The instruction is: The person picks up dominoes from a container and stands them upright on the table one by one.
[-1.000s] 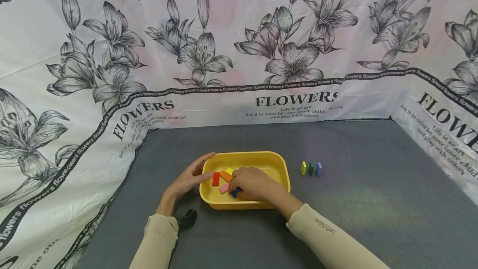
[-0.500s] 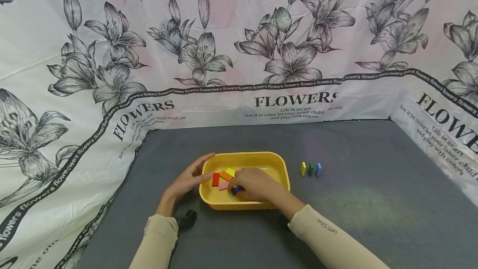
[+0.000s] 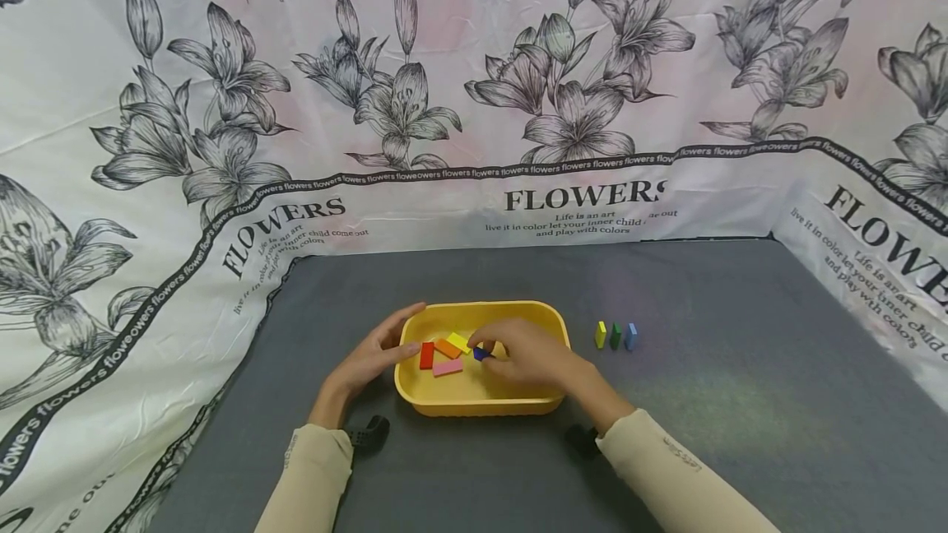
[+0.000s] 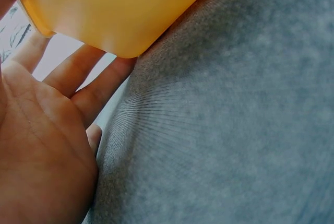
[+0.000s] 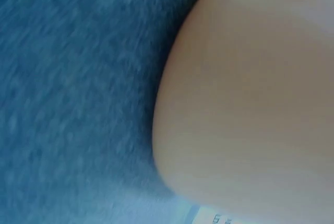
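Observation:
A yellow tray (image 3: 489, 408) stands on the grey cloth. My left hand (image 3: 374, 356) holds its left end, thumb over the rim and fingers along the outside; the left wrist view shows those fingers (image 4: 99, 85) against the tray wall (image 4: 120, 15). Over the tray, my right hand (image 3: 533, 354) pinches a dark blue block (image 3: 481, 354) between thumb and fingers. Left of that block lie a red block (image 3: 426, 356), an orange block (image 3: 447, 348), a yellow block (image 3: 459, 341) and a pink block (image 3: 448, 368). Blurred skin (image 5: 250, 104) fills much of the right wrist view.
Right of the tray, a yellow block (image 3: 601, 335), a green block (image 3: 615, 336) and a light blue block (image 3: 631, 337) stand upright in a row. A flower-printed sheet (image 3: 444, 212) rises behind the grey cloth (image 3: 711, 434) and along its sides.
My right hand has lifted the dark blue block and moved it right and away from me, uncovering the pink block. My left hand stays on the tray.

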`<state>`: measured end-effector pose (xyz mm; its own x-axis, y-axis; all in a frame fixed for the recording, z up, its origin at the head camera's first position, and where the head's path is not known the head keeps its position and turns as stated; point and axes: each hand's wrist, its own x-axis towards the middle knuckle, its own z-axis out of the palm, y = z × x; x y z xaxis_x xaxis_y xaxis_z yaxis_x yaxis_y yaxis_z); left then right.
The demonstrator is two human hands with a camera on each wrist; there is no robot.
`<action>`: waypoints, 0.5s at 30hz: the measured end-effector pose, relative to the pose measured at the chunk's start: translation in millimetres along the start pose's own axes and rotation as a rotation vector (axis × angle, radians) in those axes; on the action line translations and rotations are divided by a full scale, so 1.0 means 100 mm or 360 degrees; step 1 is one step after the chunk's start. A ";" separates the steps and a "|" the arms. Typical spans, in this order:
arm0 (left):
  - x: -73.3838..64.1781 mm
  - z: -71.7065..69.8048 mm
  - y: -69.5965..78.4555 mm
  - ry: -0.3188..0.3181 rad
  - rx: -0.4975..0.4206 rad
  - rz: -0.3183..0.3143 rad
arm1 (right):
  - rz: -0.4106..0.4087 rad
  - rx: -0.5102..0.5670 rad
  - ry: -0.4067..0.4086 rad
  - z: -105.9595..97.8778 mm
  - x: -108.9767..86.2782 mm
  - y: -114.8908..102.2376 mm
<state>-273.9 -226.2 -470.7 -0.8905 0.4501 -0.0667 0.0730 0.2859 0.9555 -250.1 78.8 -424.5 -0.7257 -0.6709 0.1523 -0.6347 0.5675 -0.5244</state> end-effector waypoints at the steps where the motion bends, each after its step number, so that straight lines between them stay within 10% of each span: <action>1: 0.00 0.00 0.00 -0.0003 0.0000 0.0003 | 0.0004 0.0022 0.0022 -0.02 -0.02 0.01; 15: 0.00 -0.01 -0.01 -0.0016 -0.0023 -0.0002 | 0.0062 0.0318 0.0384 -0.26 -0.25 0.16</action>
<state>-274.6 -227.2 -471.3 -0.8861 0.4581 -0.0708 0.0651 0.2742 0.9595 -248.7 117.0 -415.3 -0.8055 -0.5047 0.3107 -0.5580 0.4693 -0.6844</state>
